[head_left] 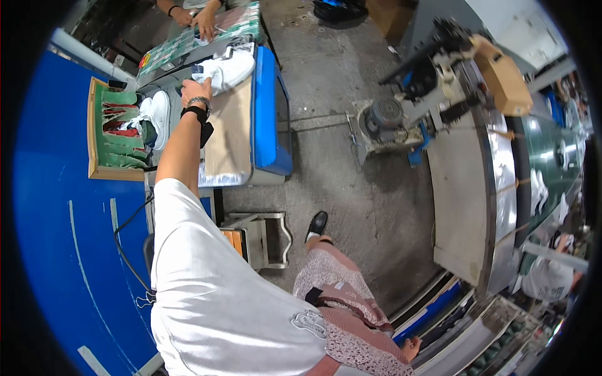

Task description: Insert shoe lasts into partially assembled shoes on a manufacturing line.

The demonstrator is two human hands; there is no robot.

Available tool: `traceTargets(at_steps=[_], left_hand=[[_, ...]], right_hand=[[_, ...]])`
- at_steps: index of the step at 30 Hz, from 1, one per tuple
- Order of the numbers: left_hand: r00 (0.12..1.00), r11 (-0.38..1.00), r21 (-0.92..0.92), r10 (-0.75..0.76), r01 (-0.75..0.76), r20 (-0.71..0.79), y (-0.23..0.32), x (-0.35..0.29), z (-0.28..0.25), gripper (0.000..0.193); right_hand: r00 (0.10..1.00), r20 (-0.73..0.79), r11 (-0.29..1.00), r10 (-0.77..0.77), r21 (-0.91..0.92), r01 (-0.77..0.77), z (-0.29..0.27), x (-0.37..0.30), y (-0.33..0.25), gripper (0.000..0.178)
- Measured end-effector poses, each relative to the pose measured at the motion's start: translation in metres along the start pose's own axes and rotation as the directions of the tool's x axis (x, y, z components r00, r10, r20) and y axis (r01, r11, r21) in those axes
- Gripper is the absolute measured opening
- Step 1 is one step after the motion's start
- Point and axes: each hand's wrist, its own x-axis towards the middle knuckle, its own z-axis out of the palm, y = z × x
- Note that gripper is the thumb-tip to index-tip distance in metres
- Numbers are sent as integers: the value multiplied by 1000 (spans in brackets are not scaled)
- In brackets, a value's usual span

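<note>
1. At 11 o'clock from the middle of our view, we see a white shoe [233, 69] on the brown-covered worktop [229, 135], its rounded toe toward 3 o'clock.
2. Our left hand [195, 93] meets the shoe's end at about 8 o'clock. The fingers [206, 84] look clamped on that end, so most of the shoe lies beyond them toward 2 o'clock. We wear a bracelet [199, 100] and a black band [195, 113] at this wrist.
3. At 8 o'clock from that hand, we have other white shoes [159, 119] close together, just beside a wood-framed box [94, 128] with green slitted lining.
4. At 11 o'clock from the held shoe, a co-worker's hands [204, 24] are over a green-and-white patterned surface [179, 51].
5. Our right hand [411, 348] is low at 5 o'clock from the view's middle, well apart from the shoe and near trays [451, 341]; we cannot tell whether its fingers are apart or together.
6. Between 1 and 2 o'clock, a machine with a grey motor [384, 116] stands on the floor [338, 163]. Farther out toward 3 o'clock, more white shoes [538, 191] sit on a green surface.
</note>
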Motion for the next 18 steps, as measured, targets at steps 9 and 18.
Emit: traceTargets(at_steps=[9,18], left_hand=[[986,992,117,-60,42,156,44,71,44,71],[920,890,233,378,-392,106,50,22,53,35]], right_hand=[[967,255,938,8,333,-95,-39,29,-73,34],[917,396,896,47,389,-214,-34,83,-138,38]])
